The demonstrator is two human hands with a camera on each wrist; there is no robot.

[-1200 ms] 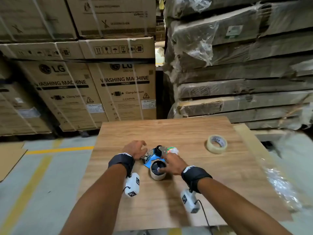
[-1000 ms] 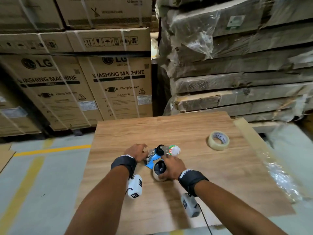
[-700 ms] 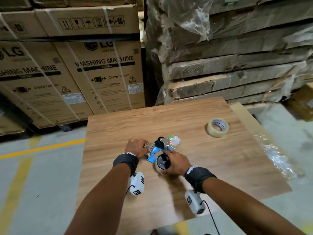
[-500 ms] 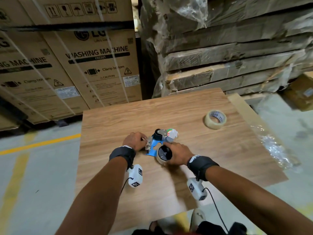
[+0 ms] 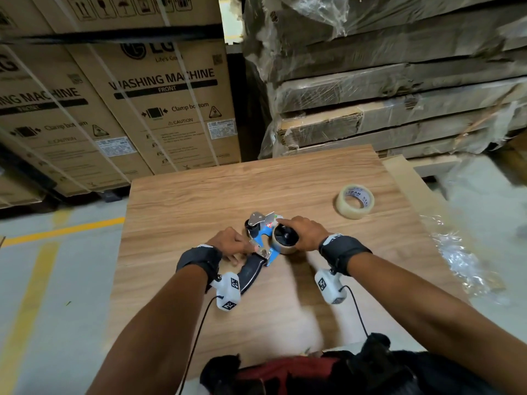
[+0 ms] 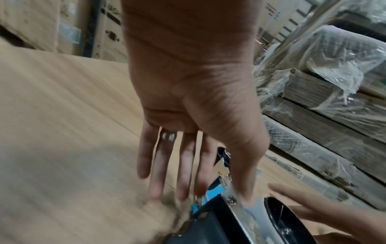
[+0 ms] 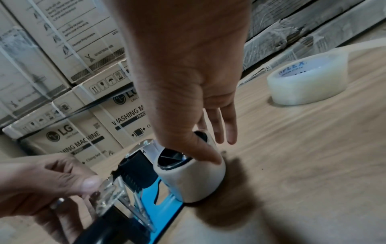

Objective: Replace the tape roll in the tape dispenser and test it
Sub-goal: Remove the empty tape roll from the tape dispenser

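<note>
The tape dispenser (image 5: 263,238) lies flat on the wooden table (image 5: 199,195): blue frame, metal bracket, black handle (image 5: 251,273) pointing toward me. A nearly bare cardboard tape roll (image 5: 285,240) sits on its black hub. My left hand (image 5: 231,243) pinches the metal bracket (image 7: 108,194), thumb on top, and the other fingers reach down to the table beside it. My right hand (image 5: 306,233) grips the old roll (image 7: 194,178), with the thumb on the near rim and the fingers down the far side. A full clear tape roll (image 5: 355,201) lies apart at the right.
Stacked washing-machine cartons (image 5: 159,109) stand behind the table on the left, and plastic-wrapped flat packs (image 5: 399,109) on the right. A crumpled clear plastic sheet (image 5: 462,258) lies off the table's right edge. Bare tabletop lies in front of the hands.
The head view has tilted down and moved closer. My right hand has shifted from over the roll to its right side. The dispenser's black handle now shows below my left wrist.
</note>
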